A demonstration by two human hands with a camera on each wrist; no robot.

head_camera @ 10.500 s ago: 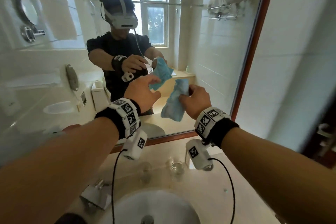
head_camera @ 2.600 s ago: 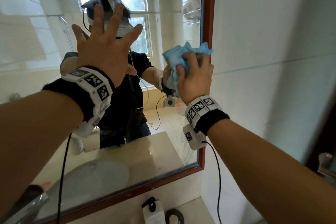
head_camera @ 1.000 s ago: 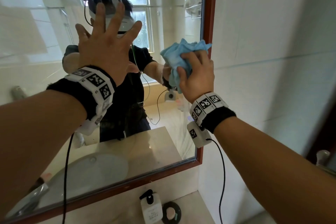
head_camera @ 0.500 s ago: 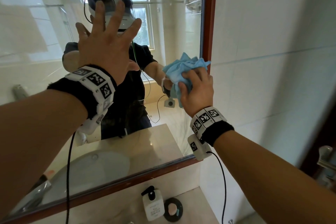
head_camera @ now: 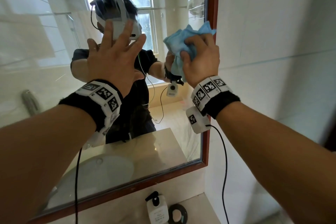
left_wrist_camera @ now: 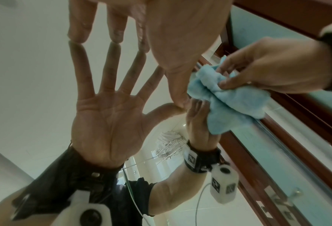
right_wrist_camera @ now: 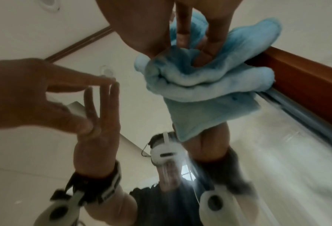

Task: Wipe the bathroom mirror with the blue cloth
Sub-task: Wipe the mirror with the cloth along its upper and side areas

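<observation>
The mirror has a red-brown wooden frame (head_camera: 211,71), and its glass (head_camera: 45,63) fills the left of the head view. My right hand (head_camera: 201,60) grips the bunched blue cloth (head_camera: 181,42) and presses it on the glass beside the frame's right edge. The right wrist view shows that hand's fingers (right_wrist_camera: 182,30) sunk in the cloth (right_wrist_camera: 209,85). My left hand (head_camera: 114,56) lies flat on the glass, fingers spread and empty. In the left wrist view its fingertips (left_wrist_camera: 78,35) meet their reflection, with the cloth (left_wrist_camera: 233,104) to the right.
A white pump soap bottle (head_camera: 157,209) and a round black soap dish (head_camera: 177,214) stand on the counter below the mirror. White wall tiles (head_camera: 272,60) run right of the frame. Black cables hang from both wrists. The basin shows only as a reflection.
My right hand has moved the cloth up along the mirror's right edge after dipping lower half a second ago. The left hand stays spread on the glass.
</observation>
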